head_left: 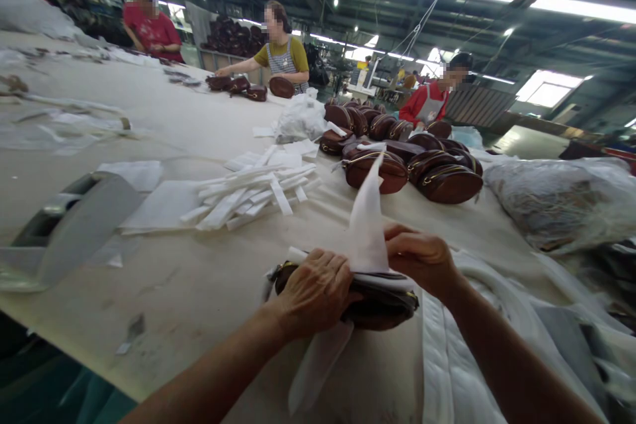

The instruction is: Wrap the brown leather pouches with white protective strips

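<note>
Brown bag [381, 313], one, gaping, on the table [199, 291]; white sheet [368, 228] rising from its mouth.
Left hand [315, 288]: laid over the bag's left part, gripping it. Right hand [422, 257]: fingers bent at the sheet's right edge, above the bag's right end; tips partly hidden, so whether they pinch cannot be told. Beyond the bag: more brown bags [376, 172], grouped. Beyond it, leftward: white strips [238, 195], heaped. Step in hand, by judgement: working the sheet at the bag's mouth. Next move calls for a steady left hold and light guiding of the limp sheet.
</note>
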`<move>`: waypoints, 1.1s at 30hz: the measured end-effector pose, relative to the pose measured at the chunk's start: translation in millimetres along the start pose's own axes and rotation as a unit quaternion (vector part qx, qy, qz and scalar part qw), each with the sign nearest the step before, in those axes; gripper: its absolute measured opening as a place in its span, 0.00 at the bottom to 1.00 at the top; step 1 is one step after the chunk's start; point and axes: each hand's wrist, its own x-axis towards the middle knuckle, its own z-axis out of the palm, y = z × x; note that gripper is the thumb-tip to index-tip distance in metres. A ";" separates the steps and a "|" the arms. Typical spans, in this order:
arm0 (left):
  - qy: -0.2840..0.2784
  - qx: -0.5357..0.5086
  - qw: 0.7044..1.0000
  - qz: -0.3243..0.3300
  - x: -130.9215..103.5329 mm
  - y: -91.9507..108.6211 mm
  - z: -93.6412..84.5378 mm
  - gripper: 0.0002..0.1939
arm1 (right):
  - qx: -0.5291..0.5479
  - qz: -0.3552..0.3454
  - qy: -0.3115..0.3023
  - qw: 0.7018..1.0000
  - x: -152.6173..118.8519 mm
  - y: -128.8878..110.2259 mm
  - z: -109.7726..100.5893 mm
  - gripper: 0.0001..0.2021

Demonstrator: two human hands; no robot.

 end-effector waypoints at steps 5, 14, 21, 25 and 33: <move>0.047 -0.019 0.999 -0.015 -1.4 -1.1 3.9 0.28 | -0.097 -0.023 -0.097 0.990 -6.3 8.5 -0.7 0.09; -0.054 -0.019 0.998 -0.013 -1.4 -1.5 -1.6 0.23 | -0.108 0.042 -0.141 0.983 7.2 23.0 -0.7 0.07; -0.122 -0.032 0.992 -0.033 6.3 1.3 -17.1 0.16 | -0.015 0.166 -0.201 0.965 14.1 34.9 -1.4 0.07; -0.103 -0.037 0.994 -0.024 7.4 0.3 -18.0 0.20 | 0.086 0.234 -0.205 0.946 11.8 47.5 0.8 0.13; -0.171 -0.109 0.974 -0.098 11.2 4.3 -25.3 0.07 | 0.168 0.320 -0.146 0.921 -12.0 80.2 2.1 0.17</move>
